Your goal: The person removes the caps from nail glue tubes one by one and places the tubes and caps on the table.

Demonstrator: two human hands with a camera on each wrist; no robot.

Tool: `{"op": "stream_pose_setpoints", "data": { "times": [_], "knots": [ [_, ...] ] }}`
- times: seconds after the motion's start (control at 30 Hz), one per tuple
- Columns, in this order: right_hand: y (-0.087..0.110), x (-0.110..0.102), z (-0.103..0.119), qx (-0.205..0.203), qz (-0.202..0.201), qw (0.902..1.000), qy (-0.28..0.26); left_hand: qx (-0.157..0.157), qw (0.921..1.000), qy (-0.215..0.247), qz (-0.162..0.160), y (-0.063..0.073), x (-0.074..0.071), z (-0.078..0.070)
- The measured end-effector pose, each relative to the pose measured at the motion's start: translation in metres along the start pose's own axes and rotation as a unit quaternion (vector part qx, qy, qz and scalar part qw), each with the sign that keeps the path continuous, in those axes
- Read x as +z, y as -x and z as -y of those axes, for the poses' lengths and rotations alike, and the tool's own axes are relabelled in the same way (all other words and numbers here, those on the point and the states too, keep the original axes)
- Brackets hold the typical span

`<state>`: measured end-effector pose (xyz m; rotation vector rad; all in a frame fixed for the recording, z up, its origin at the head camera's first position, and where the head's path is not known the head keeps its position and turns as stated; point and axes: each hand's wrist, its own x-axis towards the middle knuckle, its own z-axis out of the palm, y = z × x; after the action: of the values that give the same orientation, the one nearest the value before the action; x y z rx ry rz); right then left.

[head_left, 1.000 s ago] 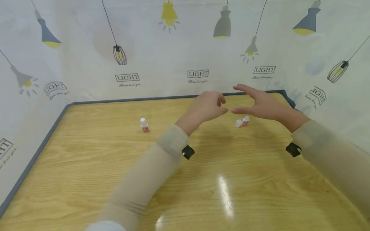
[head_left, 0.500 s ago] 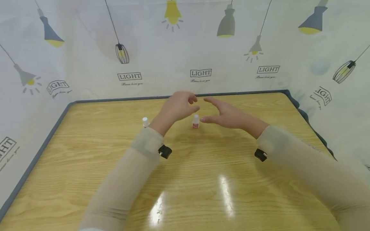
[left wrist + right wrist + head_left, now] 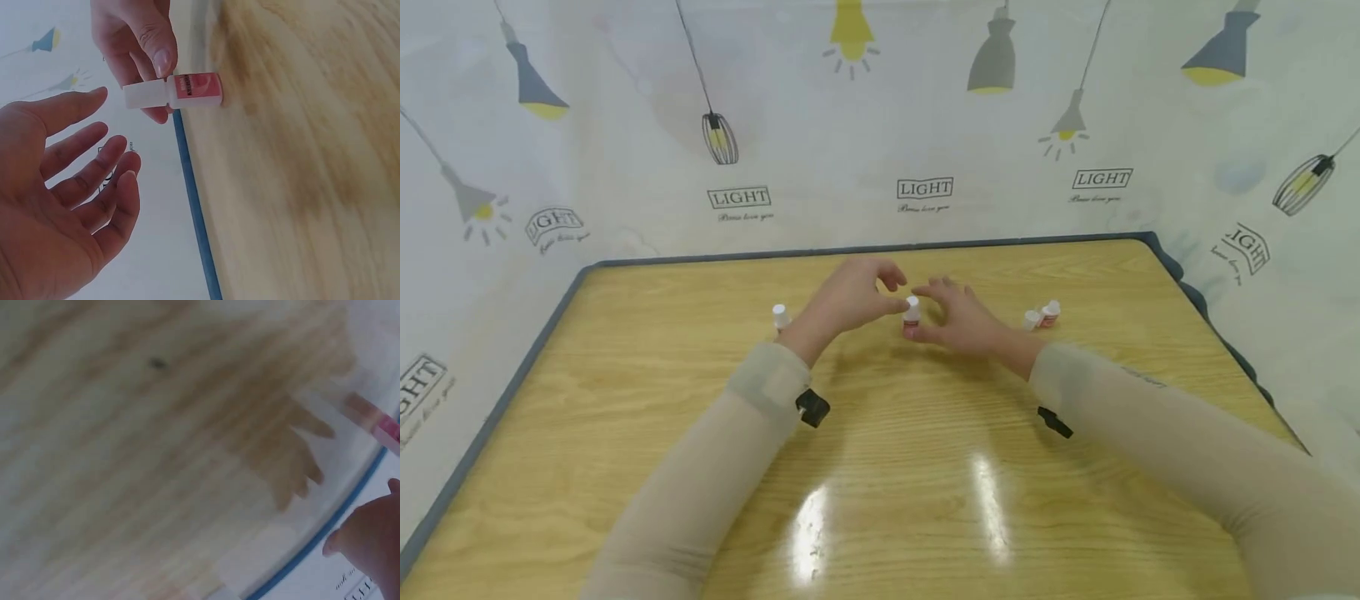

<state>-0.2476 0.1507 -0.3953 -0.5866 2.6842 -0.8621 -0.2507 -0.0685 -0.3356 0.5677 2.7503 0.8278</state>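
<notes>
A small white-capped bottle (image 3: pixel 912 310) with a red label stands upright on the table between my two hands. My right hand (image 3: pixel 962 321) holds it, the thumb in front and the fingers behind; in the left wrist view the right thumb (image 3: pixel 162 61) lies at the neck of the same bottle (image 3: pixel 199 86). My left hand (image 3: pixel 853 293) is beside its cap with bent, relaxed fingers. Seen from the left wrist, that left hand (image 3: pixel 69 187) is apart from the bottle and has nothing in it. At the right wrist view's edge, only part of the bottle (image 3: pixel 386 428) shows.
Another white-capped bottle (image 3: pixel 780 316) stands to the left, partly hidden by my left wrist. Toward the right are a tilted red-labelled bottle (image 3: pixel 1049 314) and a white-topped item (image 3: pixel 1032 319) beside it. A patterned curtain (image 3: pixel 820 167) borders the wooden table (image 3: pixel 887 467) behind.
Both hands have moved left from near the right-hand bottles to the middle one. The right fingers have closed in around that bottle, while the left hand has come lower beside its cap.
</notes>
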Motion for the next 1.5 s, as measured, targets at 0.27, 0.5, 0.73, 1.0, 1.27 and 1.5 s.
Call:
{"op": "stream_pose_setpoints", "data": {
  "times": [0.27,0.5,0.73,1.0,1.27,1.5],
  "knots": [
    [0.000,0.028,-0.015,0.010,-0.044,0.9977,-0.050,0.004,0.9997,0.023,0.003,0.001,0.014,0.010],
    [0.001,0.035,-0.016,0.001,-0.080,0.9962,-0.034,0.015,0.9996,0.023,0.001,0.000,0.019,0.011],
    [0.001,0.035,-0.015,-0.003,-0.078,0.9969,-0.006,0.022,0.9996,0.014,0.003,-0.002,0.021,0.008],
    [0.000,0.036,-0.019,-0.012,-0.082,0.9966,0.001,0.035,0.9990,0.027,-0.006,-0.004,0.028,0.011],
    [-0.002,0.036,-0.021,-0.014,-0.084,0.9964,0.007,0.037,0.9980,0.048,-0.019,-0.004,0.034,0.017],
    [-0.001,0.036,-0.022,-0.012,-0.090,0.9958,0.012,0.032,0.9976,0.055,-0.027,-0.004,0.036,0.017]
  ]
}}
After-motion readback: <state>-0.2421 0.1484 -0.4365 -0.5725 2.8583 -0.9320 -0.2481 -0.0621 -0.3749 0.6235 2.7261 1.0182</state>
